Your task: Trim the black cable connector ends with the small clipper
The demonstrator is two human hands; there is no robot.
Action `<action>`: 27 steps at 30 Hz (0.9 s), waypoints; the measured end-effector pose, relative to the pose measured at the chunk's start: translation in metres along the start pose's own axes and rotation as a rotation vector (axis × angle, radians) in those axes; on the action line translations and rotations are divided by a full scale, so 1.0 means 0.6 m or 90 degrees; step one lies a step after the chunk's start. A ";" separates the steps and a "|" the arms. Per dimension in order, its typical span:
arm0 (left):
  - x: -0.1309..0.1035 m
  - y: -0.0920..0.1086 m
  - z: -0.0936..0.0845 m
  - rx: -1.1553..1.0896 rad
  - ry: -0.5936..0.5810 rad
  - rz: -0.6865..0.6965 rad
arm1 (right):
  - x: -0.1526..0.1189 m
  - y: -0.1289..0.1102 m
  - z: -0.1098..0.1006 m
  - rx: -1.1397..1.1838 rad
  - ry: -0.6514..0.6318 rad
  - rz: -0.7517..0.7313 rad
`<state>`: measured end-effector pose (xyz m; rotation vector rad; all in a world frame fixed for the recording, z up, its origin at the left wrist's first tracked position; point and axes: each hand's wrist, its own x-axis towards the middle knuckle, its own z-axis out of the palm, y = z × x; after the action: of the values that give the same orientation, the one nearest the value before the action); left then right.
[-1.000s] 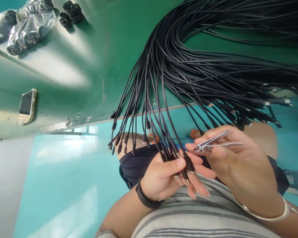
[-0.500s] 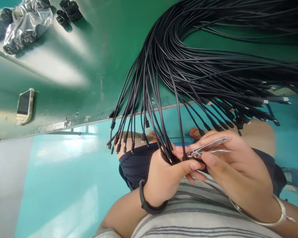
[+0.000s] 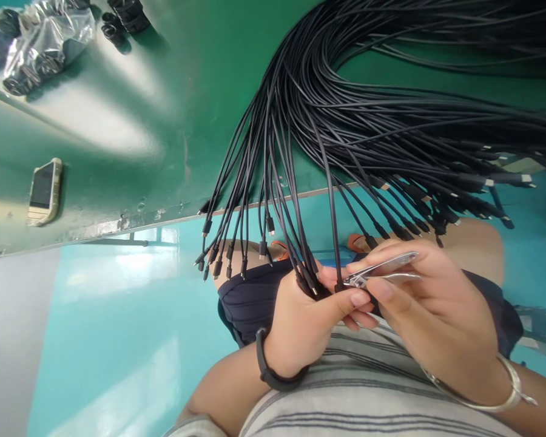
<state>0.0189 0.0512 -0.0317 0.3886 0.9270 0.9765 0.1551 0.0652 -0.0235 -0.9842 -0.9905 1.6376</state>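
Note:
My left hand (image 3: pixel 307 318) is closed around the plug ends of several black cables (image 3: pixel 300 243), its thumb pressing near one connector. Between the thumb and fingers of my right hand (image 3: pixel 430 303) sits a silver nail clipper (image 3: pixel 384 267) with its lever raised. The clipper's jaws touch or nearly touch the cable (image 3: pixel 333 224) right at the connector held in my left fingers; the exact contact is hidden. The rest of the cable bundle (image 3: pixel 295 91) curves across the table, and loose plug ends (image 3: pixel 217 267) hang over its edge to the left of my hands.
The green table (image 3: pixel 173 121) ends in a worn front edge above my lap. On it lie a phone-like handheld device (image 3: pixel 44 191), plastic-bagged black items (image 3: pixel 50 51) and coiled black pieces (image 3: pixel 130 15). More plug ends (image 3: pixel 486 182) stick out at right.
Both hands keep nearly the same pose. The clipper's lever and lower arm sit slightly closer together, and its jaws have edged against the cable. The view has shifted a little.

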 end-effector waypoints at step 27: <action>-0.003 0.001 0.005 0.032 0.033 -0.022 | 0.004 -0.002 -0.003 -0.020 0.053 0.022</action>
<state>0.0204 0.0505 -0.0288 0.3896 1.0041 0.9371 0.1569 0.0681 -0.0232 -1.0872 -0.9500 1.5997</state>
